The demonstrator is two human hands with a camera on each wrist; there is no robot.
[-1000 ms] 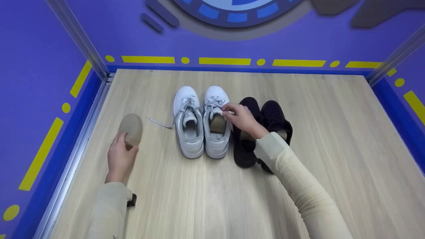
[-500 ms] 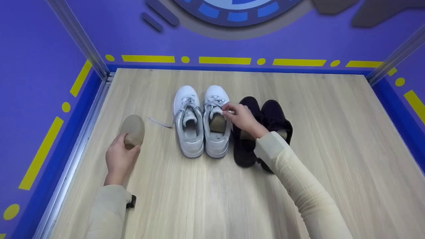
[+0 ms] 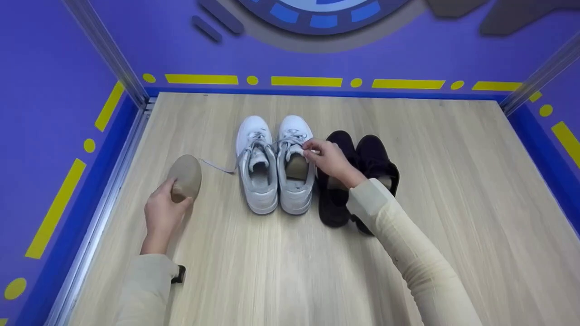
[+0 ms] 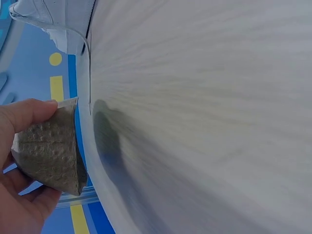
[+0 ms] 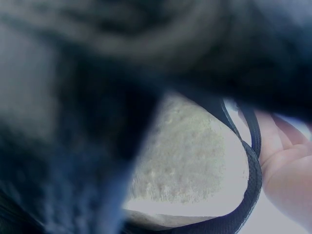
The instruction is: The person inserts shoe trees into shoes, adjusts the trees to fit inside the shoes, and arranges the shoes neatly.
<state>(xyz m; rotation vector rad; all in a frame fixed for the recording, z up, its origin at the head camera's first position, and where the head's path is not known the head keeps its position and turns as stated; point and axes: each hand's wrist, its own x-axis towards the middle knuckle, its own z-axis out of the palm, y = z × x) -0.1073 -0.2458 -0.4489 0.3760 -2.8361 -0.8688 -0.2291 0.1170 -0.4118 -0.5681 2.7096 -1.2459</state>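
Observation:
My left hand (image 3: pixel 164 210) grips a beige, textured shoe form (image 3: pixel 186 174) between thumb and fingers, rounded end pointing away. In the left wrist view the shoe form (image 4: pixel 51 146) is dimpled and grey-brown, held off the board with its shadow below. My right hand (image 3: pixel 333 159) is at the right white sneaker (image 3: pixel 295 199), thumb and fingertips pinching the side of its opening near the laces. Inside that sneaker sits another beige form (image 3: pixel 297 167). The left white sneaker (image 3: pixel 263 203) stands beside it, its opening unfilled and one lace (image 3: pixel 217 166) trailing left.
A pair of black shoes (image 3: pixel 374 149) stands under and beside my right forearm, partly covered by it. A beige form (image 5: pixel 195 156) shows inside one in the right wrist view. Blue-purple walls (image 3: pixel 204 54) and a metal rail (image 3: pixel 106 203) bound the wooden board (image 3: pixel 253 271).
My left hand turns the shoe form slightly, its rounded end shifting right toward the trailing lace. The right hand and all the shoes stay in place.

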